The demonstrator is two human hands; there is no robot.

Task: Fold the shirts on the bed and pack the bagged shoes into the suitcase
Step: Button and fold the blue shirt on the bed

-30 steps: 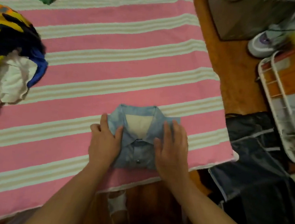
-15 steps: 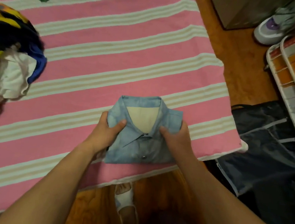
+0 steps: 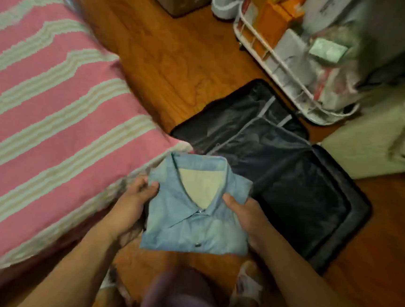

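Blue folded denim collared shirt (image 3: 197,216) held off pink striped bed (image 3: 52,120).
Left hand (image 3: 132,207) and right hand (image 3: 247,218) pinch its sides, thumbs on top, beside open black suitcase (image 3: 304,186).

Your left hand (image 3: 130,206) and right hand (image 3: 247,216) have lifted the folded blue shirt (image 3: 196,216) off the bed (image 3: 52,120); it now hangs beside the open suitcase (image 3: 291,185).

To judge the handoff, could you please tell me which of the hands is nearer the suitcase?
Right. The right hand grips the shirt at the suitcase's near edge; the left hand grips the shirt's far side, by the bed.
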